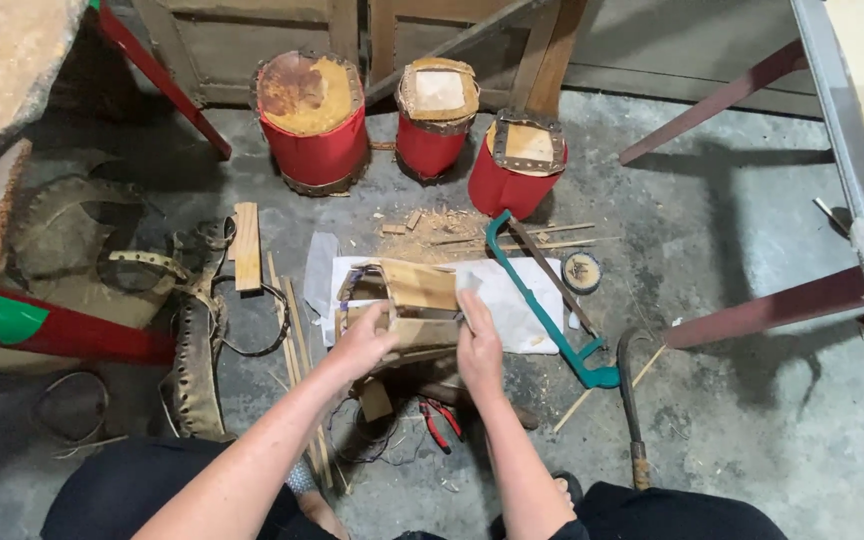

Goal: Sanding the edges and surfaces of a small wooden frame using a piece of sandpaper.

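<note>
— On the floor [752, 250] ahead, where's your piece?
— Your left hand [362, 345] and right hand [479, 345] have fingers gripping the wooden frame [414, 300]; teal hacksaw [542, 300] just right, bare concrete beyond.

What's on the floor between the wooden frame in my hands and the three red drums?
In the head view, sawdust and wood chips lie between the wooden frame and red drums.
</note>
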